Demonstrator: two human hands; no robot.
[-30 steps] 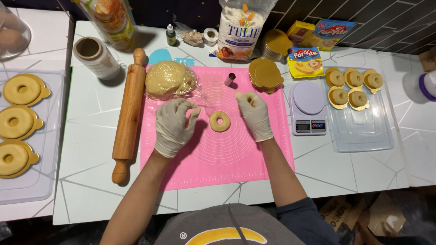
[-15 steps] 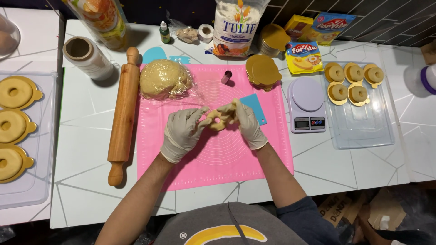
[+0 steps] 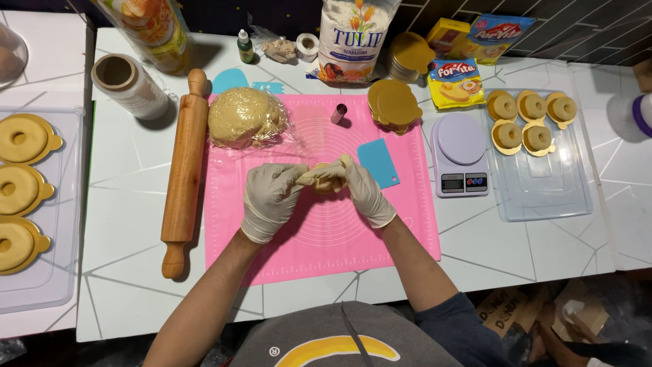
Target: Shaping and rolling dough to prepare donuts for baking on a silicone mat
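Note:
Both my gloved hands meet over the middle of the pink silicone mat (image 3: pixel 319 238). My left hand (image 3: pixel 269 197) and my right hand (image 3: pixel 365 191) pinch a small ring of pale dough (image 3: pixel 322 177) between their fingertips, lifted just off the mat. A big lump of dough in clear film (image 3: pixel 244 119) lies at the mat's far left corner. A blue scraper (image 3: pixel 378 163) rests on the mat just right of my right hand, and a small metal cutter (image 3: pixel 339 113) stands farther back.
A wooden rolling pin (image 3: pixel 185 170) lies left of the mat. A digital scale (image 3: pixel 458 155) and a clear tray (image 3: pixel 543 183) with several dough rings on gold cards sit right. Another tray (image 3: pixel 41 272) with rings is at left. Flour bag (image 3: pixel 356 37), gold cards (image 3: pixel 394 105), film roll (image 3: pixel 129 85) stand behind.
The dough ring lay flat on the mat between my hands a second ago; both hands have since closed on it and lifted it.

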